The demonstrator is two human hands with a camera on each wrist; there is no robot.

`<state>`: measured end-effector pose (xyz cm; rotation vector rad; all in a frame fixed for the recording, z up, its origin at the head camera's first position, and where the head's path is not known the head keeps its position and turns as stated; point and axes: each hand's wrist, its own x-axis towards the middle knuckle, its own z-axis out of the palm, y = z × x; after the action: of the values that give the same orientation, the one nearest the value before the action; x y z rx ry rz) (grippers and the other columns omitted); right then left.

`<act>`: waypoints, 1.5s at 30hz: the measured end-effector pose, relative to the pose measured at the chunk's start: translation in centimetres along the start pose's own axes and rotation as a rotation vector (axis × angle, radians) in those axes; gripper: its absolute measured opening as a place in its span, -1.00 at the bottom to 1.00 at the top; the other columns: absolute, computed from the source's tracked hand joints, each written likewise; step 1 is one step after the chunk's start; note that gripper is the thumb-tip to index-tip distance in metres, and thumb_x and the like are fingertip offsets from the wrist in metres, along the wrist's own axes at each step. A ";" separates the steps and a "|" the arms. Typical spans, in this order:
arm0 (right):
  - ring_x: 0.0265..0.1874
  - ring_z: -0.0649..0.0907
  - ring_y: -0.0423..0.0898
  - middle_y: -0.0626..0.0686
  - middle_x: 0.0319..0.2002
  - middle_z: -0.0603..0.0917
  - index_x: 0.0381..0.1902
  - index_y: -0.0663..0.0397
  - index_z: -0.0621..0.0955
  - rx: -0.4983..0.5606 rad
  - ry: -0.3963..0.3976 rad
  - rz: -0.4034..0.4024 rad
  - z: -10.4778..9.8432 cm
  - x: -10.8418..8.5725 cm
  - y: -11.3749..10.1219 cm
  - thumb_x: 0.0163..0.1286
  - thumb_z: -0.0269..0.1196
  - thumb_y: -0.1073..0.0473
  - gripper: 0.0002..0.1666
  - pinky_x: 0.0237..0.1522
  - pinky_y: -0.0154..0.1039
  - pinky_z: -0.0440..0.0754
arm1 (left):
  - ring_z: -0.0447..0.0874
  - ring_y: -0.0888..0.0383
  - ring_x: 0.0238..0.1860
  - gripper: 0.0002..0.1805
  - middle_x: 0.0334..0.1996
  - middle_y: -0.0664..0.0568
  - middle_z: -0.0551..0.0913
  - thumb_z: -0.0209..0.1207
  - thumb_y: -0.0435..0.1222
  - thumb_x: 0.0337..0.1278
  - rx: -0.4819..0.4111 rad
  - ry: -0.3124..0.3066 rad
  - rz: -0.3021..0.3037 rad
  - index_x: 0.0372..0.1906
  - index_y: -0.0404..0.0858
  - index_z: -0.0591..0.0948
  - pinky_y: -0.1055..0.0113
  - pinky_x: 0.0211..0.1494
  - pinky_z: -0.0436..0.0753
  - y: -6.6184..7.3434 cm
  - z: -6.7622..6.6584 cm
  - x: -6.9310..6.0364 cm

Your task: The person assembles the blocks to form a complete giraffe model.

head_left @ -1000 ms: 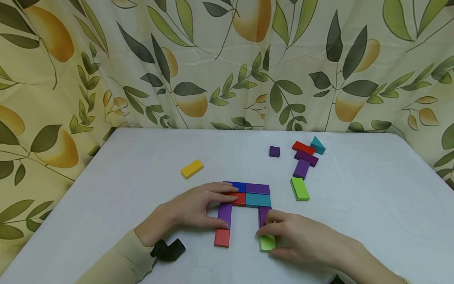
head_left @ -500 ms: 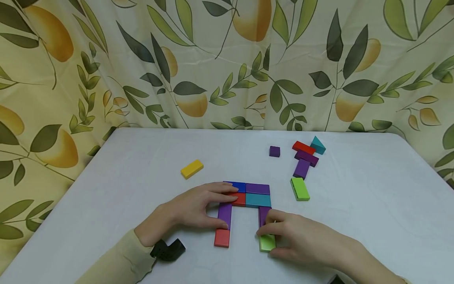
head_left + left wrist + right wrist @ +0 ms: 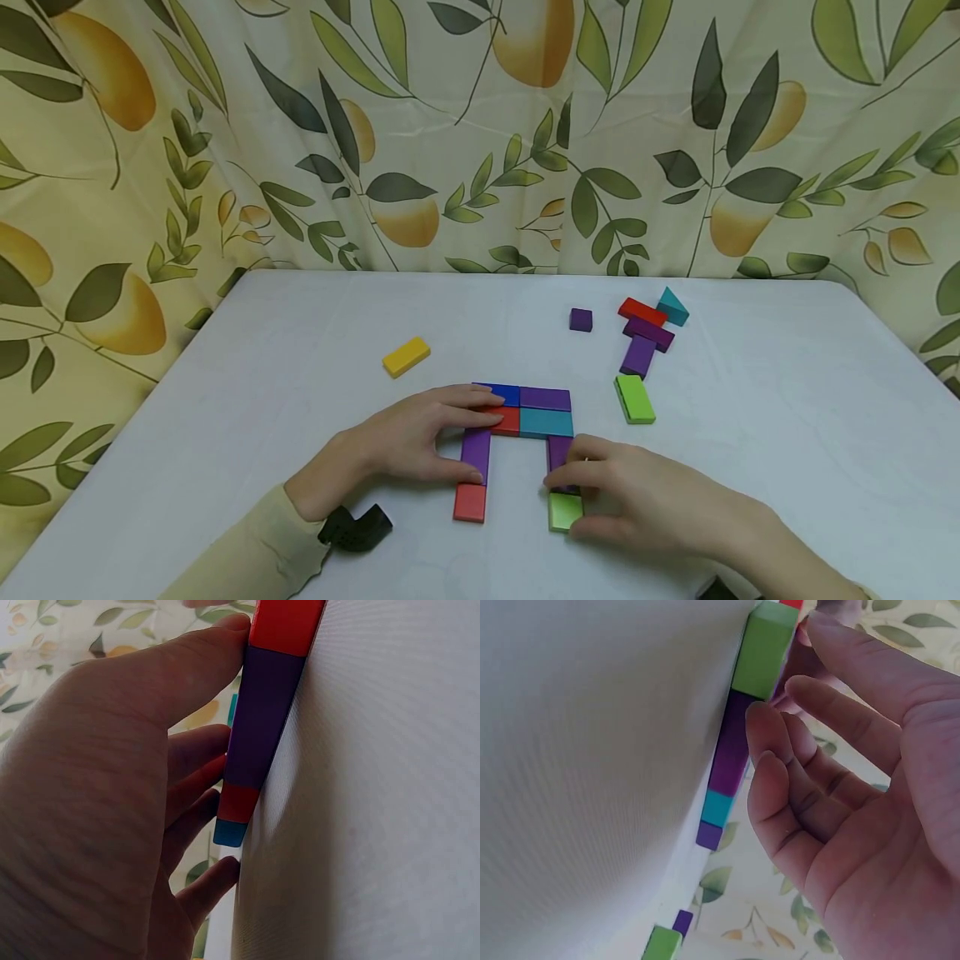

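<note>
White desk (image 3: 300, 342), lower centre of frame: left hand (image 3: 412, 433), fingers spread, touches purple block (image 3: 475, 454); right hand (image 3: 645, 492), fingers loosely curved, empty, beside green block (image 3: 562, 512).

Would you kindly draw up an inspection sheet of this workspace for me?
Surface: white tabletop.
Job's things: flat arch of blue block, top purple block, red block and teal block; left-leg purple block, left-leg red block; right-leg purple block, right-leg green block.
Clutter: yellow block, purple cube; lime block, two purple bars, red bar, teal triangle grouped farther right.
Hands: left hand touches the arch's left side; right hand loosely bent at the right leg, contact unclear.
Cables: none certain.
Surroundings: patterned curtain behind.
</note>
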<state>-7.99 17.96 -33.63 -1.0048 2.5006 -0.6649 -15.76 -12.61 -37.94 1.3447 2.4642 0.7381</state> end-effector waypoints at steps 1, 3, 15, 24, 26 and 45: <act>-0.07 0.55 -0.28 -0.25 0.06 0.53 0.17 -0.34 0.67 0.001 0.009 0.000 -0.1 -0.1 0.0 0.35 0.35 -0.22 -0.55 -0.03 -0.29 0.66 | 0.02 0.26 0.54 -0.29 0.49 0.31 0.27 0.34 0.09 0.18 0.000 0.001 0.000 0.41 -0.03 0.52 0.16 0.50 0.23 0.0 0.0 0.0; -0.10 0.55 -0.30 -0.26 0.04 0.52 0.17 -0.32 0.67 -0.007 0.030 -0.008 -0.3 -0.2 0.1 0.37 0.35 -0.19 -0.55 -0.05 -0.30 0.67 | 0.03 0.26 0.54 -0.30 0.49 0.31 0.27 0.34 0.09 0.18 0.002 0.002 0.002 0.41 -0.03 0.53 0.16 0.50 0.23 0.0 0.0 0.0; -0.13 0.58 -0.29 -0.23 0.01 0.55 0.18 -0.23 0.66 -0.048 0.179 -0.019 -1.5 -0.5 1.4 0.39 0.36 -0.09 -0.57 -0.12 -0.28 0.68 | 0.05 0.20 0.54 -0.30 0.49 0.27 0.29 0.35 0.09 0.17 -0.002 0.011 0.021 0.39 -0.06 0.54 0.13 0.49 0.25 0.1 0.0 0.1; 0.03 0.58 -0.12 -0.15 0.10 0.56 0.20 -0.18 0.66 -0.081 0.237 0.046 -1.8 -0.2 2.4 0.36 0.40 0.03 -0.55 -0.01 -0.18 0.70 | 0.06 0.17 0.54 -0.31 0.48 0.25 0.30 0.34 0.09 0.19 -0.021 0.016 0.025 0.38 -0.07 0.55 0.13 0.50 0.24 0.2 0.2 0.1; 0.06 0.59 -0.09 -0.12 0.10 0.57 0.21 -0.17 0.66 -0.090 0.263 0.064 -2.0 -0.2 2.7 0.34 0.41 0.06 -0.53 0.01 -0.13 0.70 | 0.06 0.17 0.54 -0.31 0.48 0.25 0.30 0.35 0.08 0.18 -0.021 0.018 0.024 0.38 -0.08 0.55 0.12 0.50 0.24 0.3 0.2 0.1; 0.24 0.49 0.25 0.19 0.25 0.52 0.27 0.03 0.61 -0.101 0.369 0.211 -3.5 -0.9 6.1 0.28 0.46 0.05 -0.39 0.12 0.27 0.56 | 0.03 0.22 0.54 -0.30 0.49 0.27 0.28 0.35 0.08 0.17 -0.004 0.008 -0.003 0.39 -0.06 0.54 0.15 0.50 0.22 0.2 0.0 -0.1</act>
<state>-12.40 23.49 -33.99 -0.6839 2.9341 -0.7180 -15.58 -12.57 -37.81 1.3385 2.4693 0.7490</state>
